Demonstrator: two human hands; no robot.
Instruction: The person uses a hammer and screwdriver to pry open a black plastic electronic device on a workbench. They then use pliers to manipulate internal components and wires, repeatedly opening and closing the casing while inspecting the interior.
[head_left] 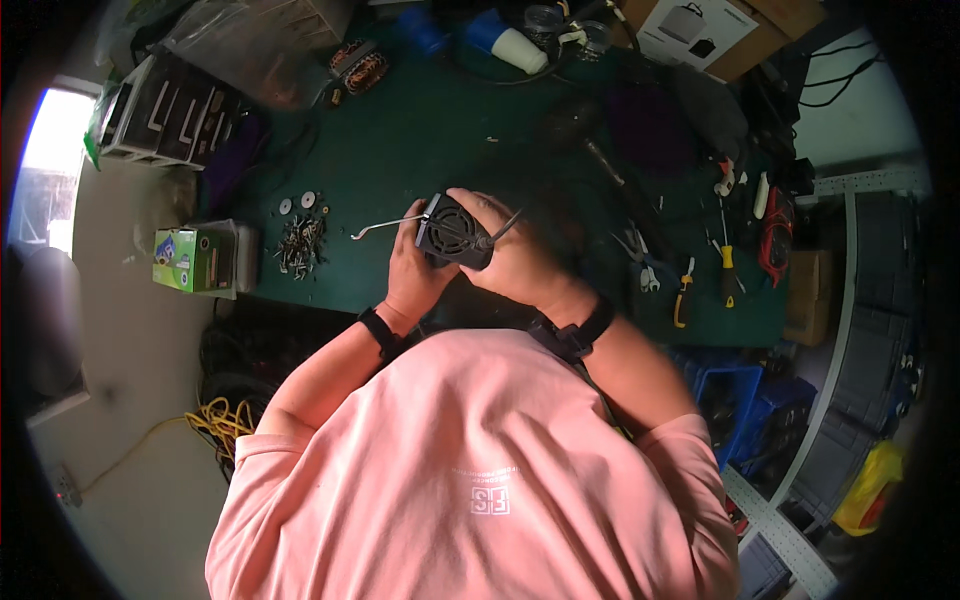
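Observation:
Both my hands hold a dark, box-shaped device with a round slotted grille on its upward face, just above the near part of the green bench. My left hand grips its left and lower side, the thumb along the edge. Wrapped round the far and right side is my right hand, somewhat blurred. A thin bent metal rod sticks out leftward from the device. Some thin dark piece rises at its right corner; its kind cannot be made out. The device's underside is hidden.
Left on the green bench lie a pile of screws and pale washers, beside a green box. To the right are pliers, a yellow-handled screwdriver and a hammer. Copper-wound coils sit at the back.

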